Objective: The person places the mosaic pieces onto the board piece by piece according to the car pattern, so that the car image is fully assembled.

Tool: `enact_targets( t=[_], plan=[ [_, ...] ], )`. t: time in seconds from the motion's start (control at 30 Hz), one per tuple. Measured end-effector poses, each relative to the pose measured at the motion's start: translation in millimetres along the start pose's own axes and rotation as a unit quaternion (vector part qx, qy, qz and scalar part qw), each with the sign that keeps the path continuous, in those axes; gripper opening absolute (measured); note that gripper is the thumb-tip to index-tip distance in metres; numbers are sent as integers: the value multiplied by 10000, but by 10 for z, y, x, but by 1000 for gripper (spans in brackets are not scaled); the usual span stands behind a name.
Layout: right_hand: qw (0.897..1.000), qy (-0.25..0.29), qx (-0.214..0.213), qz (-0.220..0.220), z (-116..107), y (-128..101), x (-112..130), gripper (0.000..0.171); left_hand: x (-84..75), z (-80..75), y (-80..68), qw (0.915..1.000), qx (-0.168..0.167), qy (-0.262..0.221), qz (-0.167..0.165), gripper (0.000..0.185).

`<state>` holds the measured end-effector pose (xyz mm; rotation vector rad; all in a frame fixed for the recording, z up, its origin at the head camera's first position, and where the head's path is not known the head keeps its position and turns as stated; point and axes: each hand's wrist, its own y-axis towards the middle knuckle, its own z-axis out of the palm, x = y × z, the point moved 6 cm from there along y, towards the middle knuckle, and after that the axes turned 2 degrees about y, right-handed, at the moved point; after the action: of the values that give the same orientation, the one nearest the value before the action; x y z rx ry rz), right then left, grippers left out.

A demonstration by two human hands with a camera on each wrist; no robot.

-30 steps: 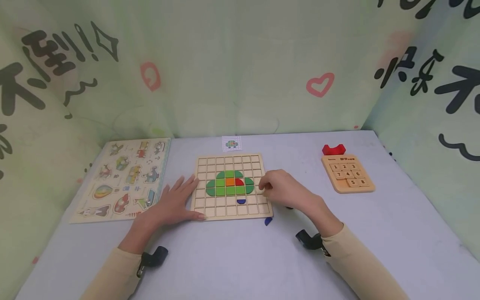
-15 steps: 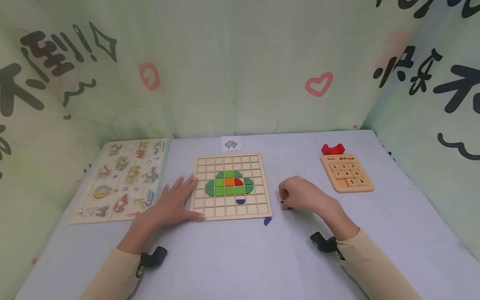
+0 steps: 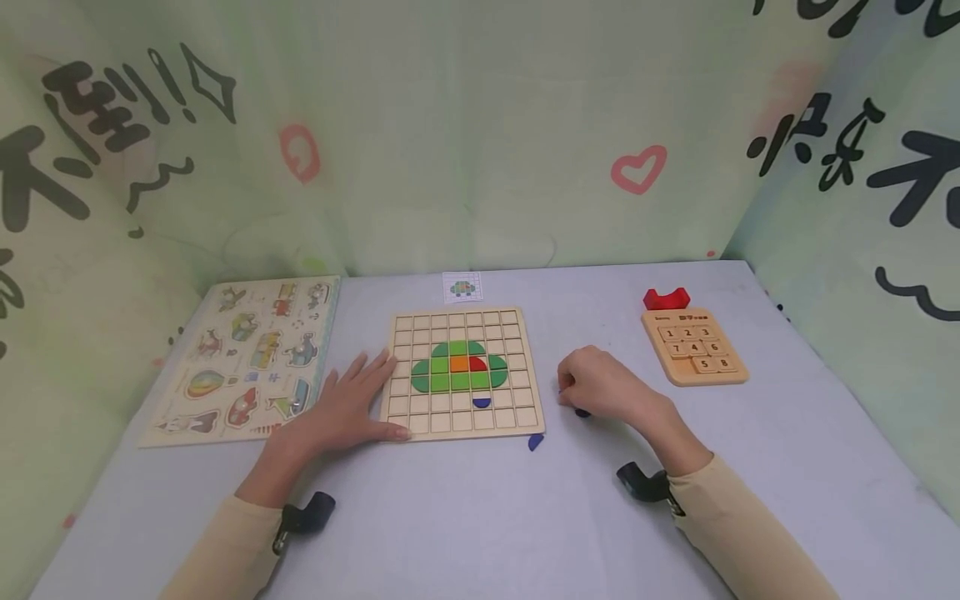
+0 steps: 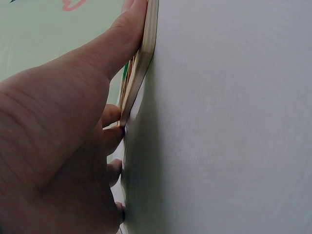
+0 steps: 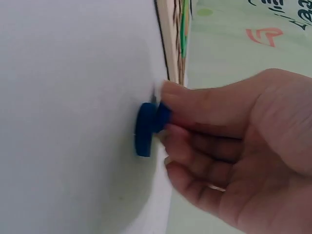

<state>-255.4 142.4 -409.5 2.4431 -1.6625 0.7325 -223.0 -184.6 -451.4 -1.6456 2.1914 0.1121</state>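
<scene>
A square wooden grid board lies mid-table, bearing green pieces, an orange one, a red one and a blue half-round piece. My left hand rests with spread fingers along its left edge, thumb on the near corner. To the right of the board, my right hand is down near the cloth. In the right wrist view its thumb and index finger pinch a small blue piece, partly hidden by them. Right beside that lies another curved blue piece. One more blue piece lies at the board's near right corner.
A picture puzzle board lies at the left. Behind the grid board is a small card with a coloured pattern. At the right are a wooden number puzzle and a red notched block. Curtains enclose the table.
My right hand has moved from the grid board's right edge rightward to the blue pieces on the cloth and now pinches one. My left hand has stayed at the board.
</scene>
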Motion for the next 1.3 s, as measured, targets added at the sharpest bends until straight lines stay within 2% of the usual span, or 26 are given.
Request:
enact_targets(
  t=[0.13, 0.27, 0.57, 1.0, 1.3],
  plan=[
    [9987, 95, -454, -214, -43, 36, 69, 8, 1, -1, -4, 10000, -5, 8, 6, 120],
    [9975, 242, -596, -295, -56, 64, 151, 5, -2, -8, -6, 10000, 5, -19, 2, 120],
    [9962, 493, -405, -594, -11, 135, 358, 8, -22, -30, -23, 10000, 69, -18, 2, 118],
    [9903, 657, -179, -1208, 149, 261, 731, 22, -10, -36, -26, 10000, 54, -61, -1, 119],
    [9907, 535, -90, -1246, 270, 327, 904, 17, -7, -24, -10, 10000, 54, -49, 20, 120]
  ],
)
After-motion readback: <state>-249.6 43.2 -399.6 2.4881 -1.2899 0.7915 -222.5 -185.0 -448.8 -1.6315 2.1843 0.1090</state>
